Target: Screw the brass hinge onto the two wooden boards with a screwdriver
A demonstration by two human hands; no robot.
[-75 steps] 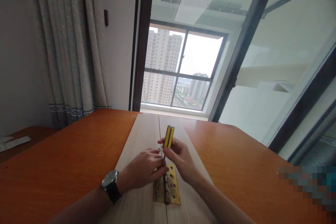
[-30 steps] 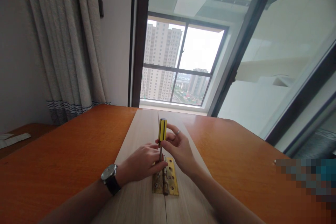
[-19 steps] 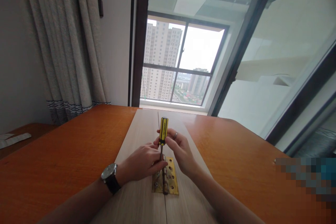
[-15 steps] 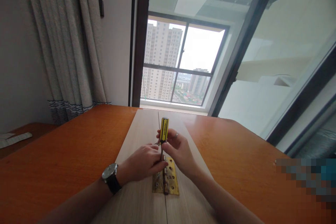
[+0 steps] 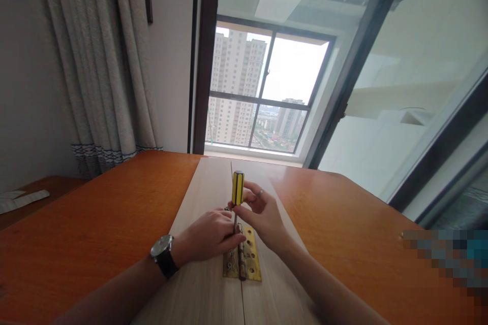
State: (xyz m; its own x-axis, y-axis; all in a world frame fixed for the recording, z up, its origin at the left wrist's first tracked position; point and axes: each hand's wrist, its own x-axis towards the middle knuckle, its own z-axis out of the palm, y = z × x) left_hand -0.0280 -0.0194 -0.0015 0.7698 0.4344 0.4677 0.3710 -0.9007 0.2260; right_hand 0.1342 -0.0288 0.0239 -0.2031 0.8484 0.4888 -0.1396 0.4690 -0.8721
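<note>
My right hand (image 5: 265,210) grips a screwdriver (image 5: 238,189) near the base of its yellow-and-black handle, thumb on one side and fingers on the other. The tool stands nearly upright, its thin shaft running down to a brass hinge (image 5: 253,261). My left hand (image 5: 213,236) is closed about the lower shaft, thumb across the hinge; its fingers hide the tip. Screws (image 5: 230,266) show in the left leaf, while holes are visible in the right leaf. A small metallic bit (image 5: 227,208) shows by my left fingertips, too small to name.
The hinge spans the seam between two pale wood boards (image 5: 198,284), which lie on an orange-brown wooden table (image 5: 335,218). Beyond the table are a grey curtain (image 5: 99,61) and a window (image 5: 267,96). Pale strips (image 5: 26,200) lie on a surface at far left.
The screwdriver handle has turned slightly, and its lettering no longer shows. My right fingers have shifted and opened a little around the handle. My left hand stays in place.
</note>
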